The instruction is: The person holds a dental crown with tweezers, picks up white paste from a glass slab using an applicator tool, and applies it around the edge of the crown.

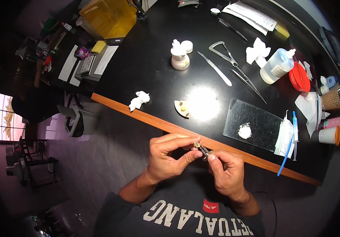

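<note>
Just off the table's wooden front edge, both hands meet around a small dark metal tool (204, 151). At its upper left end sits a tiny gold-coloured piece (197, 145). My left hand (170, 155) has its thumb and fingertips closed round that small piece. My right hand (227, 170) pinches the dark tool between thumb and fingers. Beyond the hands, a pale fan-shaped piece (182, 109) with a yellow bit on it lies on the black table. A glass slab (253, 118) with a white powdery heap (245, 130) rests to the right.
Crumpled tissue (139, 100) lies near the wooden edge (162, 125). Farther back are a white jar (180, 62), a scalpel (215, 69), a caliper (224, 54), tweezers (249, 85) and a squeeze bottle (276, 66). A blue-tipped syringe (295, 134) and a cup (329, 135) stand right.
</note>
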Motion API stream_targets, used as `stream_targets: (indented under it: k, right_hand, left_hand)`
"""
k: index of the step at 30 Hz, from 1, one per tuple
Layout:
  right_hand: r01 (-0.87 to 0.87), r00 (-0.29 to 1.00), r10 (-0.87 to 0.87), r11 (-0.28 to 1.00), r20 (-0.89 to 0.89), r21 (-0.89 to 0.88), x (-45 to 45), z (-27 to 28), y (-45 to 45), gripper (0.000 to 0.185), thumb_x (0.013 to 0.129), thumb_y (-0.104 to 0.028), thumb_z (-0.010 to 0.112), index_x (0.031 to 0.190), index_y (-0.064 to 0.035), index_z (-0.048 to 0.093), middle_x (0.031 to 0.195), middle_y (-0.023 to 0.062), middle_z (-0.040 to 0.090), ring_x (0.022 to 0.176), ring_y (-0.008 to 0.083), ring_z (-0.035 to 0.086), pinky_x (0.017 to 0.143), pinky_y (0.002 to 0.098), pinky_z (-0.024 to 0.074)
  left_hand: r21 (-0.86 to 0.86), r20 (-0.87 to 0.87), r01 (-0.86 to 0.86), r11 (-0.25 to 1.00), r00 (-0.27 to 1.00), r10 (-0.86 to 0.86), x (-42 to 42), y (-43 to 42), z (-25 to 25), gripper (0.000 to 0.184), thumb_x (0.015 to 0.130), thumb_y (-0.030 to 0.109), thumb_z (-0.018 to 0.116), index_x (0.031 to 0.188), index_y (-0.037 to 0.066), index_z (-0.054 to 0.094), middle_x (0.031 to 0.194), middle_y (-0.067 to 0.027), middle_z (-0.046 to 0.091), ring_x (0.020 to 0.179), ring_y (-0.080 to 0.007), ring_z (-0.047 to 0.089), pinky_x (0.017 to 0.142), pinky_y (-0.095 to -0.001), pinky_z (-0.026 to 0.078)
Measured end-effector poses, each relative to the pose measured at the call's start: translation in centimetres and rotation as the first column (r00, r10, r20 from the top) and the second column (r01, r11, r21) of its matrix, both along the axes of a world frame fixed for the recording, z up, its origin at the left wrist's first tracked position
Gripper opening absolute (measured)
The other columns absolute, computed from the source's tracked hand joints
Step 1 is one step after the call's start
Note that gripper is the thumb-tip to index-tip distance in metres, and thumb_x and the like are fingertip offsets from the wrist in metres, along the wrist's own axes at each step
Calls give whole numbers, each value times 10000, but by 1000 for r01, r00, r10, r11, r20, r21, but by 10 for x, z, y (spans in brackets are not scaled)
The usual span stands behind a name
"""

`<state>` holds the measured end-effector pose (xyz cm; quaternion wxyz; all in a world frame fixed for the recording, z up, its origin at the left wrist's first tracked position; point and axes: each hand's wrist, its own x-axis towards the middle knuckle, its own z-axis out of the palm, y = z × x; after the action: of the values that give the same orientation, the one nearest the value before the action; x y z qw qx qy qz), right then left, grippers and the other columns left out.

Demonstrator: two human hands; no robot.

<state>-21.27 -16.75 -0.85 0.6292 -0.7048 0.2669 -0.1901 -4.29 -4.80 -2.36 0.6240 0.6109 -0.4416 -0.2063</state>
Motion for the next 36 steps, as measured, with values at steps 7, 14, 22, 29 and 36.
stream_targets:
  k: [7,14,22,29,36]
  right_hand:
    - [97,981,-76,989,178,-110,-2,0,6,93,986,-18,676,967,50,737,739,131,686,603,190,641,561,338,488]
    - [20,978,60,928,200,-373,-37,17,-8,299,977,-73,737,1213,110,708,1237,276,652,962,374,743,830,390,611]
    - [260,863,-495,605,-99,-753,-140,49,-124,109,909,6,749,1006,25,796,885,152,750,758,241,744,652,332,564]
    - [461,733,-677,569,-69,-681,-180,68,-180,91,920,33,729,989,32,787,840,40,712,651,42,555,549,240,381]
    - [199,832,-494,690,-252,-696,-110,29,-166,103,852,11,781,937,63,757,796,123,716,670,109,650,617,269,493]
  left_hand:
    - [90,-29,-22,996,999,24,-32,-17,17,153,1000,27,687,1056,-71,789,976,-172,793,881,-219,766,802,-311,594]
    - [-245,-329,35,969,937,-117,-50,-34,9,189,1157,142,425,1079,-6,512,859,-173,704,799,-262,729,789,-389,625]
    - [231,166,6,973,985,-45,-25,-42,14,132,1103,55,548,1043,-21,637,756,-34,596,607,-80,536,560,-236,407]
    - [276,175,-57,960,985,8,-20,-53,16,96,1075,4,578,1054,-40,661,793,-56,647,642,-106,591,596,-260,454]
    - [350,275,-15,936,958,-87,-19,-60,23,50,1026,-22,642,1023,-45,686,877,-137,714,699,-230,670,668,-329,517]
